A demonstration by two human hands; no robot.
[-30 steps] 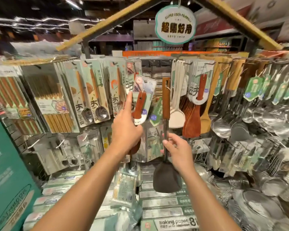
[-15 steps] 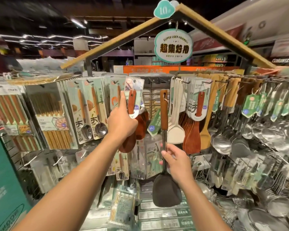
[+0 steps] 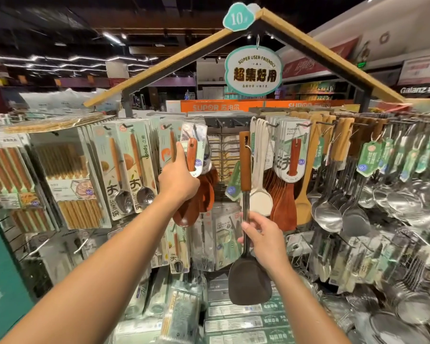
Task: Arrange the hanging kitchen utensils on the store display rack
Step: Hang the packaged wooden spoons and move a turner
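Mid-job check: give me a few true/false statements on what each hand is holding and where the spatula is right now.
1. The right hand grips the black spatula by its metal shaft. True.
2. The spatula's blade points upward. False: it hangs down, wooden handle on top.
3. The left hand holds the carded wooden spoons. True.
4. The spatula rests on the baking paper boxes. False: it is held above them.
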